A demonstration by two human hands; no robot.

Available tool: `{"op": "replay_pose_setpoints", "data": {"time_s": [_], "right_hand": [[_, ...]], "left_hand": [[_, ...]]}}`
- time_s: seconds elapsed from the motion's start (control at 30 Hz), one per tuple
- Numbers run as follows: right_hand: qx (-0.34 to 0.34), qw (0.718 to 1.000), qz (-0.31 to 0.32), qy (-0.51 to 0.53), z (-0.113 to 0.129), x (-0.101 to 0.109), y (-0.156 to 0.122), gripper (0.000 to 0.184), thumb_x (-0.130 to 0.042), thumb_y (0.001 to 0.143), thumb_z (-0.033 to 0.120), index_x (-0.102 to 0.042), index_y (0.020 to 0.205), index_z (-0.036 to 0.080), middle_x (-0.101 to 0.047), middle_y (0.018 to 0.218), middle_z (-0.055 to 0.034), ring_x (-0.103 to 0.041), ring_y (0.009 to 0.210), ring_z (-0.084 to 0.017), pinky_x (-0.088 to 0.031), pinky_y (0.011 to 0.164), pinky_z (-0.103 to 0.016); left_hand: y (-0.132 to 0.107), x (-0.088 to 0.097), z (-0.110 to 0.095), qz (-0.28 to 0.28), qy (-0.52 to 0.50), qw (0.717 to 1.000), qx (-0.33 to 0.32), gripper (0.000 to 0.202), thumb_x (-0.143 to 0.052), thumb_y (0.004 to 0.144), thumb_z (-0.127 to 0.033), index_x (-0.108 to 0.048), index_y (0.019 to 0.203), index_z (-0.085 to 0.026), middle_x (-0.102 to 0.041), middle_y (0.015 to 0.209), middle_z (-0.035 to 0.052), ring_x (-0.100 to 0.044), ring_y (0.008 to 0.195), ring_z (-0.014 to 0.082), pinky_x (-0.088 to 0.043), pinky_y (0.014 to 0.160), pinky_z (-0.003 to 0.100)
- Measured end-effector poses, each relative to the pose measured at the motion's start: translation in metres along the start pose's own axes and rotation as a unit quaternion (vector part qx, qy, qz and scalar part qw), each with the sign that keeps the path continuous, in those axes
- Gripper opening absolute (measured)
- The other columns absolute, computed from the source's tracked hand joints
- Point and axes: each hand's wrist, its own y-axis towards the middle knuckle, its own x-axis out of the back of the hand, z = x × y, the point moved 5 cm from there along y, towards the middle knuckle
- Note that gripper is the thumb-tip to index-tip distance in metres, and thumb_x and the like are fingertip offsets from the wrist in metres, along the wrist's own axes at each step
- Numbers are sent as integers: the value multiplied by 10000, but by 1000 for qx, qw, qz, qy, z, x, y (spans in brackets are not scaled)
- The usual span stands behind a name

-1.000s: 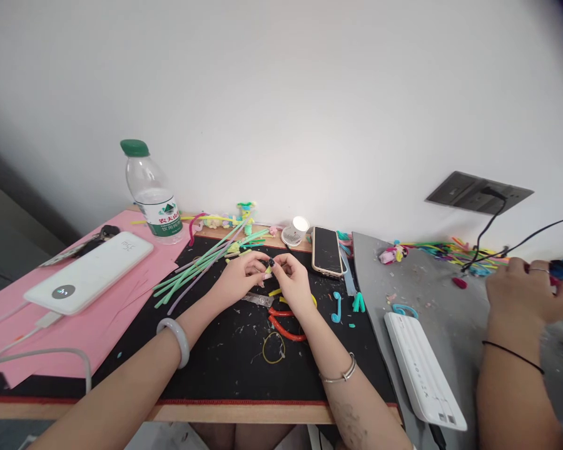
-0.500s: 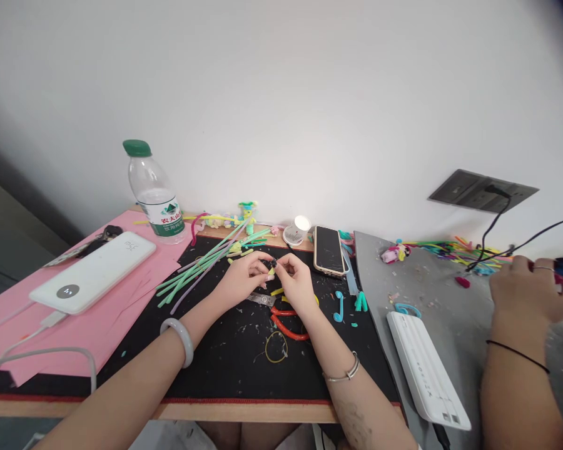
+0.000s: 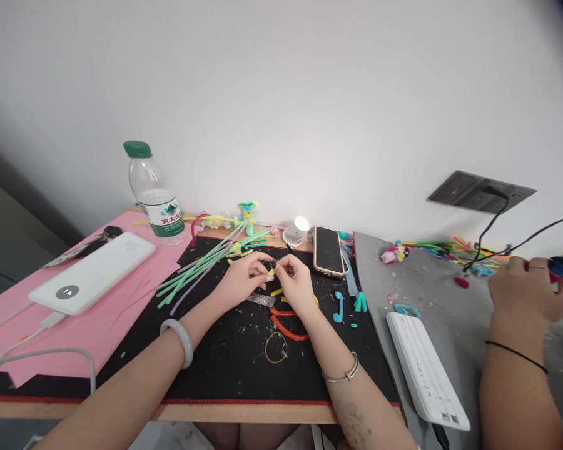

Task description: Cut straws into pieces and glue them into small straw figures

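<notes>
Over the black mat (image 3: 225, 369), my left hand (image 3: 245, 277) and my right hand (image 3: 294, 279) meet fingertip to fingertip. Both pinch a small yellow and black fuzzy piece (image 3: 271, 272), mostly covered by the fingers. Just below them lie red-handled pliers (image 3: 288, 328), partly under my right wrist, and a small clear packet (image 3: 261, 300). A thin tan ring (image 3: 276, 347) rests nearer the front edge. To the left of my left hand spreads a bundle of green and purple pipe cleaners (image 3: 201, 265).
A water bottle (image 3: 162, 200) and a white power bank (image 3: 94, 273) stand on pink paper at left. Behind my hands are a white cup (image 3: 296, 231) and a phone (image 3: 329, 251). At right, another person's hand (image 3: 528, 287) works beside a second power bank (image 3: 426, 369).
My hands stay almost in place, with only slight finger movement on the small piece. The other person's hand at right has shifted slightly.
</notes>
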Motion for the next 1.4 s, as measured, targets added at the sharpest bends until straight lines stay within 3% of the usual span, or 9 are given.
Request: {"op": "replay_pose_setpoints", "data": {"time_s": [0.33, 0.73, 1.4], "right_hand": [[-6, 1000, 2, 10, -3, -2, 0, 113, -485, 777, 263, -542, 736, 176, -539, 675, 3, -473, 557, -110, -375, 523, -226], [11, 1000, 9, -18, -1, -1, 1, 143, -480, 787, 268, -571, 727, 175, -539, 686, -1, -464, 573, -113, -377, 534, -229], [0, 1000, 20, -23, 0, -3, 0, 121, -475, 762, 236, -503, 656, 184, -509, 620, 17, -478, 560, -116, -389, 549, -238]], "left_hand": [[0, 2, -3, -14, 2, 1000, 5, 342, -604, 695, -258, -506, 1007, -158, -626, 792, 28, -599, 588, 125, -503, 618, 288], [0, 2, -3, -15, -7, 1000, -3, 297, -567, 708, -210, -514, 997, -165, -617, 759, 16, -590, 597, 122, -504, 615, 278], [-2, 1, -5, -2, -3, 1000, 7, 334, -573, 700, -235, -505, 1021, -171, -629, 732, 9, -588, 571, 124, -495, 587, 274]]}}
